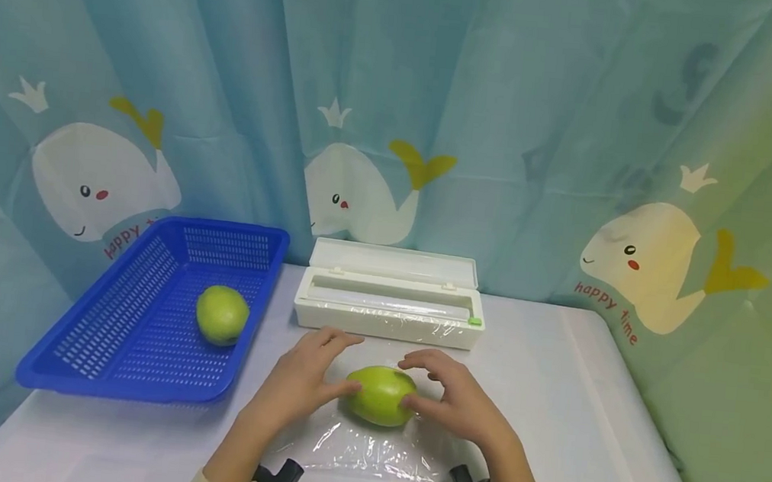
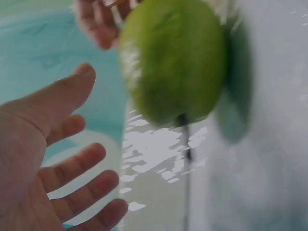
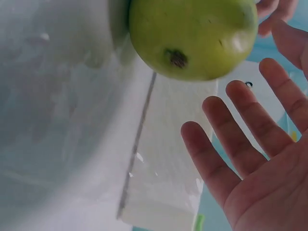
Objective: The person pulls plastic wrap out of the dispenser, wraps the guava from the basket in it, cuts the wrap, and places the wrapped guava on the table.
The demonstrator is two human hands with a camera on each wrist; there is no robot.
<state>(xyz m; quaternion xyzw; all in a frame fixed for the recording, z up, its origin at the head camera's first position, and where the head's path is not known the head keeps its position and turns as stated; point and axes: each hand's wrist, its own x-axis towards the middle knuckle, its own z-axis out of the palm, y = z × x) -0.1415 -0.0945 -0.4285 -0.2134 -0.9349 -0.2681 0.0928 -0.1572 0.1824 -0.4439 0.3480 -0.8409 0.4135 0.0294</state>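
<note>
A green round fruit lies on a sheet of clear cling film spread on the white table. My left hand is at the fruit's left and my right hand at its right, fingers spread and nearly straight. In the head view both thumbs reach the fruit's sides. The left wrist view shows the open left palm beside the blurred fruit. In the right wrist view the open right palm sits below the fruit. Neither hand grips anything.
A white cling film dispenser box with its lid up stands just behind the fruit. To the left, a blue plastic basket holds a second green fruit. A whale-print curtain hangs behind the table.
</note>
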